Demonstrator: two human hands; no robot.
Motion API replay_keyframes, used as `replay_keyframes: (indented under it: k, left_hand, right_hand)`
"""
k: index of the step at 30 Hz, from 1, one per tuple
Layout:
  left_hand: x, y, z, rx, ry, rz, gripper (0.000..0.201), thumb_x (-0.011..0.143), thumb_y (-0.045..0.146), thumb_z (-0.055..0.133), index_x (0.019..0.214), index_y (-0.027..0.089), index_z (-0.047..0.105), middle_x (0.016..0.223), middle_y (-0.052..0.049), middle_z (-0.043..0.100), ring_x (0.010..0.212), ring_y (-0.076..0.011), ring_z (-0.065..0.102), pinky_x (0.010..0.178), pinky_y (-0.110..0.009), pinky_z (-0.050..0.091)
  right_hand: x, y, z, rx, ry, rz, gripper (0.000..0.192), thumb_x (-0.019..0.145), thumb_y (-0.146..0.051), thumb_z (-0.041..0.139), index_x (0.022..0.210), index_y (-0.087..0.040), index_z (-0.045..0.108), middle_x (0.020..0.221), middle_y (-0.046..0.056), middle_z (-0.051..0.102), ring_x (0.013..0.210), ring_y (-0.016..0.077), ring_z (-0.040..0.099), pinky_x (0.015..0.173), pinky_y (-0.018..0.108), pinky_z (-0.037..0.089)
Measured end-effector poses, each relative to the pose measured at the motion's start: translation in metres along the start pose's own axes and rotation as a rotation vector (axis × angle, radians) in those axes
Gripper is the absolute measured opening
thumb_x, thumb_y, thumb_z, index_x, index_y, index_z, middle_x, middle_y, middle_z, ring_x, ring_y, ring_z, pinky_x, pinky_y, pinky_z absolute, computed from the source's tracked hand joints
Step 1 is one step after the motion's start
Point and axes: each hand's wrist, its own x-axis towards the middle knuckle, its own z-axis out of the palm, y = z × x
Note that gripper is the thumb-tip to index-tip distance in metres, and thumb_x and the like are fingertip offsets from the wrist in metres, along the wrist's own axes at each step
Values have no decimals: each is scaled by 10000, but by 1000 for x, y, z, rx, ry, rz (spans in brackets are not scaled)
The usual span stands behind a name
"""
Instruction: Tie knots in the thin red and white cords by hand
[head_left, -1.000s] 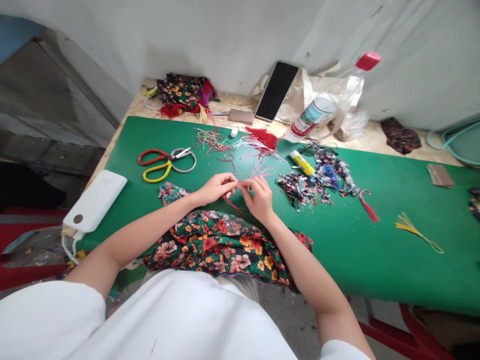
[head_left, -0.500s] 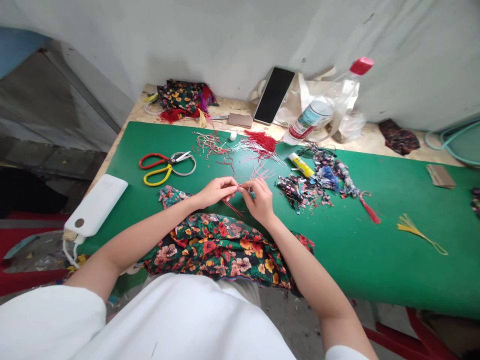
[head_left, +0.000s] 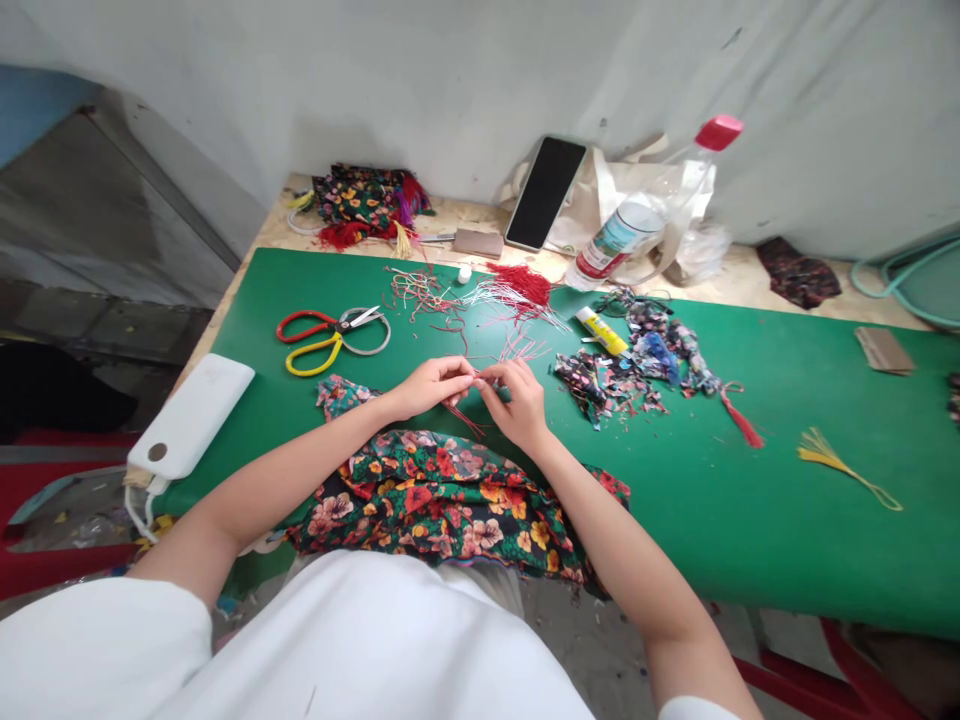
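My left hand point(head_left: 431, 385) and right hand point(head_left: 517, 400) both pinch thin red cords point(head_left: 463, 415), a loose bundle trailing onto floral fabric point(head_left: 450, 490).

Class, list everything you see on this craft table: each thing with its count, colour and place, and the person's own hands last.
Green mat: one, covering the table.
Scissors: one pair, red and yellow handles, mat's left.
White power bank: one, left edge.
Black phone: one, leaning on the wall.
Clear bottle with red cap: one, tilted at the back.
Yellow glue stick: one, centre.
Floral fabric: one large piece, near edge.
Fabric scraps: pile, right of hands.
Yellow tassel: one, right.
Thin red cords: few, pinched by both hands.
Left hand, right hand: fingertips meeting.
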Motion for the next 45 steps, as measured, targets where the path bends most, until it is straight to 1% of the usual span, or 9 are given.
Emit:
replay_keyframes:
  k: [6, 12, 18, 23, 30, 38, 45]
  left_hand:
    - [-2, 3, 1, 36, 4, 17, 274, 812, 401, 568, 816, 129, 533, 582, 52, 488, 518, -52, 460, 531, -197, 367]
    - [-1, 1, 0, 15, 33, 3, 280, 806, 407, 576, 824, 131, 536, 590, 50, 498, 520, -47, 463, 524, -187, 364]
    - [0, 0, 0, 10, 53, 5, 294, 802, 421, 579, 817, 130, 534, 605, 42, 516, 516, -45, 461, 532, -191, 373]
    - [0, 1, 0, 20, 36, 20, 288, 801, 411, 580, 820, 128, 534, 611, 43, 511, 520, -46, 462, 532, -193, 372]
    - [-1, 3, 0, 32, 26, 19, 278, 803, 404, 578, 816, 129, 535, 590, 50, 498, 513, -49, 459, 525, -195, 366]
    - [-2, 4, 1, 42, 18, 19, 275, 803, 395, 576, 817, 123, 534, 592, 51, 498, 516, -48, 461, 525, -194, 365]
    - [-1, 4, 1, 35, 18, 14, 272, 802, 393, 575, 816, 125, 533, 589, 52, 499, 514, -49, 465, 526, -196, 365]
  right_hand:
    - [0, 0, 0, 9, 20, -23, 50, 877, -236, 555, 833, -218, 566, 705, 5, 619, 678, 156, 559, 676, 334, 440]
    - [-1, -1, 0, 36, 6, 27, 39, 868, -243, 559, 847, -217, 579, 693, 6, 602, 677, 158, 553, 655, 328, 450]
    - [0, -1, 0, 35, 22, 44, 75, 873, -253, 570, 808, -216, 582, 691, 6, 618, 639, 147, 536, 621, 317, 440]
    - [1, -2, 0, 52, 34, 22, 69, 865, -240, 585, 802, -214, 592, 677, -2, 624, 606, 138, 513, 613, 312, 435]
    - [0, -3, 0, 74, 32, 23, 49, 858, -215, 590, 809, -215, 599, 689, -3, 630, 620, 139, 517, 606, 305, 435]
    - [1, -2, 0, 73, 46, -20, 45, 848, -176, 602, 817, -206, 589, 686, -12, 620, 602, 121, 498, 618, 291, 430]
    - [1, -3, 0, 66, 28, 5, 63, 868, -205, 576, 805, -208, 577, 678, -8, 599, 606, 123, 496, 608, 291, 418]
